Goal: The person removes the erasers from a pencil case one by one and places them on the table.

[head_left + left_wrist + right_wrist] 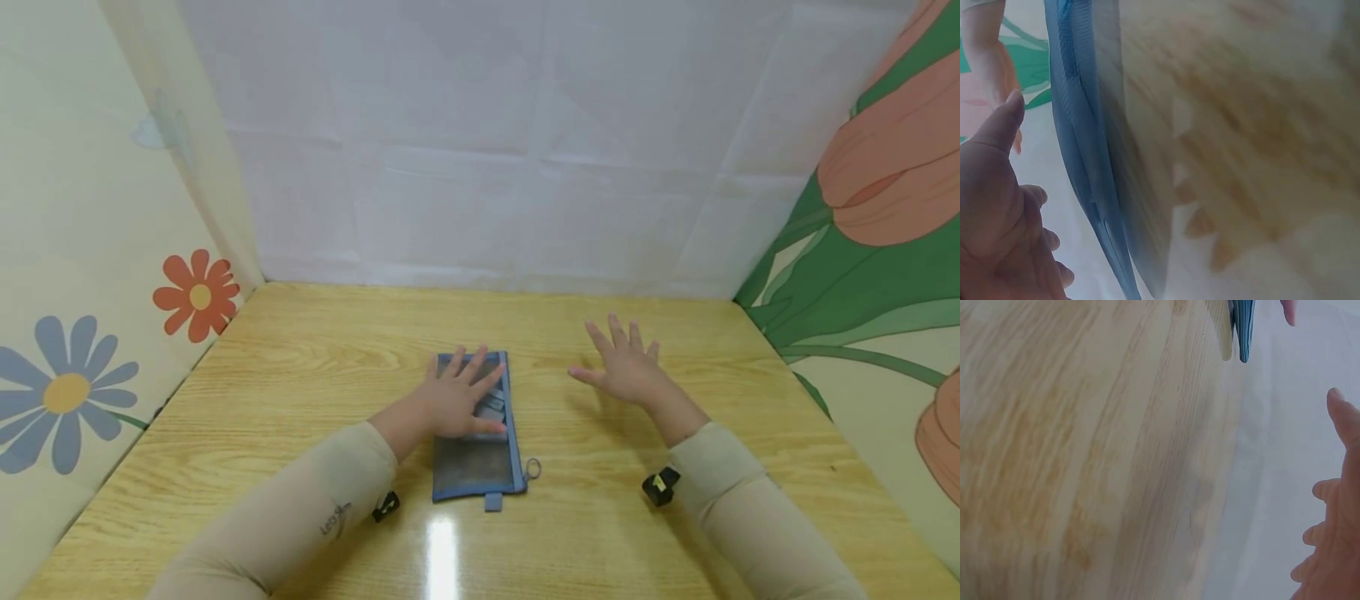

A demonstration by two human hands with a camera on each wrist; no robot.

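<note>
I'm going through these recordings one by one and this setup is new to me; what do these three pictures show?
There is no machine, just a person's bare left hand and right hand. The wide picture is taken from the head, looking forward and down; the two close ones are taken from the left and right wrists. On the wooden table lies a blue-edged mesh pouch with a ring at one corner. The left hand is spread over the pouch; the right hand is spread above the table beside it. Neither holds anything. Something shows inside the pouch, but I can't tell what.
</note>
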